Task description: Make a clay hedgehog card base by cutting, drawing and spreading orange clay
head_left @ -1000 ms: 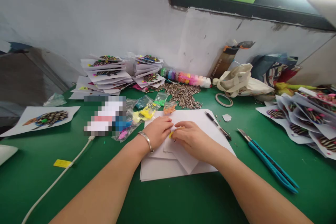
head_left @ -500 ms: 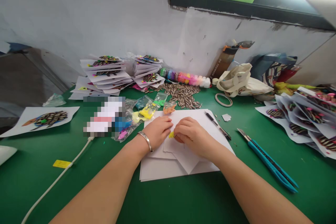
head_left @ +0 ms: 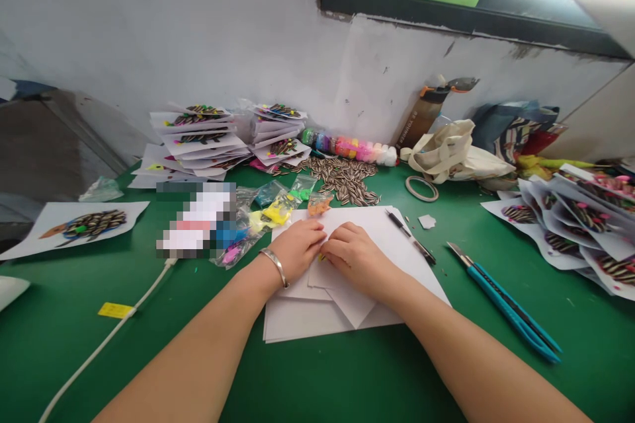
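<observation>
White paper sheets (head_left: 292,327) lie in front of me with smaller cut pieces of paper (head_left: 354,307) on top. My right hand (head_left: 360,258) is closed over these pieces, its fingertips at a small bit of yellow clay (head_left: 322,256) that is mostly covered. My left hand (head_left: 295,248), with a silver bangle (head_left: 276,266) at the wrist, rests beside it with curled fingers. The two sets of fingertips nearly meet. What lies under the left fingers is hidden. Beyond them is a small bag of orange clay (head_left: 319,205).
Bags of coloured clay (head_left: 278,211) and a blurred-out device with a white cable (head_left: 106,337) are to the left. Striped seeds (head_left: 347,178) lie behind. On the right are a pen (head_left: 411,236), a tape roll (head_left: 421,189), a utility knife (head_left: 510,307) and stacked seed pictures (head_left: 565,225).
My right hand has shifted slightly left toward my left hand, covering more of the yellow clay and the orange-brown spot beside it. My left hand stays put.
</observation>
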The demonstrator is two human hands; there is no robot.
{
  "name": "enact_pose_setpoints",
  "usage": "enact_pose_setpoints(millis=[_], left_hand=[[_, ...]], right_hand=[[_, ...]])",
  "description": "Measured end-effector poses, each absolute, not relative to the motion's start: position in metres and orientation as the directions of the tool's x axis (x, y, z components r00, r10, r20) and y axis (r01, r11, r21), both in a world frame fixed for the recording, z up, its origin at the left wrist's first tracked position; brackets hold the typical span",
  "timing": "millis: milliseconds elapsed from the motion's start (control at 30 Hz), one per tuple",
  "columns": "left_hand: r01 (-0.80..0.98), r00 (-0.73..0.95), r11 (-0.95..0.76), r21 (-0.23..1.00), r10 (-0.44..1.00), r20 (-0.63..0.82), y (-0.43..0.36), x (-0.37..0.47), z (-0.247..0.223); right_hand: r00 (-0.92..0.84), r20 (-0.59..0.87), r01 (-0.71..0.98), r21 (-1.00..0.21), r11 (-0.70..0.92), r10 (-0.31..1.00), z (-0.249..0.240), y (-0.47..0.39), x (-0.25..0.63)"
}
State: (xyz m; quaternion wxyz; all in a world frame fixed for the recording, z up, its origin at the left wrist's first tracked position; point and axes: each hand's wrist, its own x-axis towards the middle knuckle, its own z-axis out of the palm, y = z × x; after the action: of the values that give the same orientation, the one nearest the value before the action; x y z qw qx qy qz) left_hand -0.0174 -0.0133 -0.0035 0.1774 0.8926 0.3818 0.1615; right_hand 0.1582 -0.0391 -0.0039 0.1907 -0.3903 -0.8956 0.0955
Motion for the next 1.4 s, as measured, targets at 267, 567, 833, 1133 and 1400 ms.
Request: enact_pose_setpoints(millis=[267, 567, 833, 1133, 1400], left_hand=[[0.609, 0.665, -0.648, 0.458, 0.731, 0.151, -0.0123, -0.0176, -0.0033], [0.619, 0.663, -0.644, 0.45, 0.735, 0.14, -0.0125, -0.0179, -0.0028], [0.622, 0.657, -0.647, 0.441, 0.737, 0.155, -0.013, -0.0185, -0.004], [0.635, 0.643, -0.64, 0.433, 0.749, 0.163, -0.0138, -0.0191, -0.0067], [0.617, 0.662, -0.651, 0.443, 0.733, 0.156, -0.0133, -0.0188, -0.004]], right_hand=[[-0.622, 0.257, 0.659, -0.338, 0.672, 0.74, -0.0077, -0.0383, 0.159], [-0.618, 0.26, 0.659, -0.342, 0.67, 0.742, -0.0064, -0.0397, 0.1591], [-0.614, 0.267, 0.663, -0.336, 0.669, 0.742, -0.005, -0.0405, 0.159], [-0.587, 0.293, 0.668, -0.351, 0.656, 0.755, -0.0044, -0.0383, 0.1637], [-0.589, 0.293, 0.669, -0.346, 0.657, 0.753, -0.0026, -0.0379, 0.1648]])
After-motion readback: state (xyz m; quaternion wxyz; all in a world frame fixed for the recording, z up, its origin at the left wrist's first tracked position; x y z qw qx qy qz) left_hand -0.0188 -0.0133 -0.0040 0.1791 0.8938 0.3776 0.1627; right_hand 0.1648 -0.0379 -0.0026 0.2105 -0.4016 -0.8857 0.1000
